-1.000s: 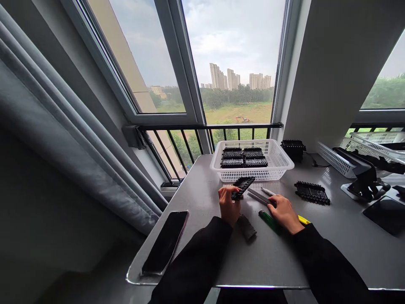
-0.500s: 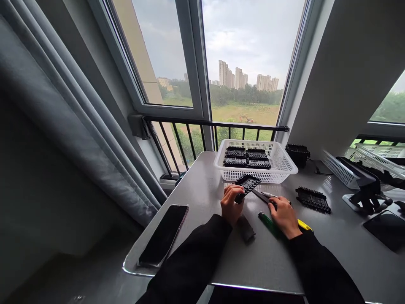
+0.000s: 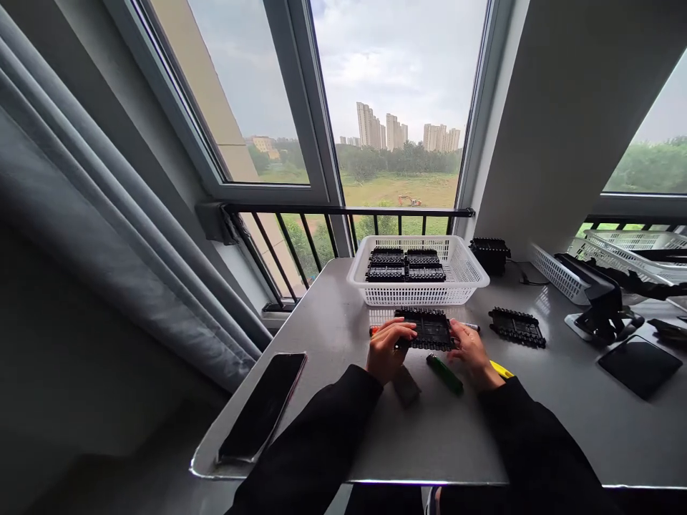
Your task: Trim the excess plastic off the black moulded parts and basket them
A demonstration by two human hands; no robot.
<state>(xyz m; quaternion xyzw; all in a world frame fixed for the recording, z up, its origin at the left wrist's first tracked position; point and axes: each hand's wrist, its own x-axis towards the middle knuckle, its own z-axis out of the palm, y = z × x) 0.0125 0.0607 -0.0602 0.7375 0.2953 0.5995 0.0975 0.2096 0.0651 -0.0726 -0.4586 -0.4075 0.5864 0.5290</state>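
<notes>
A black rectangular plastic piece with toothed edges (image 3: pixel 429 330) is held above the table between both hands. My left hand (image 3: pixel 387 349) is closed on its left end, and my right hand (image 3: pixel 472 350) grips its right end. Below it on the table lie a green-handled tool (image 3: pixel 445 374) and a small dark grey block (image 3: pixel 406 386). A yellow tool (image 3: pixel 502 370) shows beside my right wrist, partly covered. Behind the held piece, a marker with an orange end (image 3: pixel 374 330) is mostly hidden.
A white plastic basket (image 3: pixel 418 295) behind the hands holds several similar black pieces. Another black toothed piece (image 3: pixel 518 327) lies to the right. A phone (image 3: pixel 262 408) rests at the left edge. Farther right are a black stand (image 3: pixel 604 307) and a dark flat pad (image 3: pixel 640 366).
My right hand has left the knife-like tool on the table and now holds the right end of the black piece. The piece has turned from slanted to nearly level. The view has shifted slightly right.
</notes>
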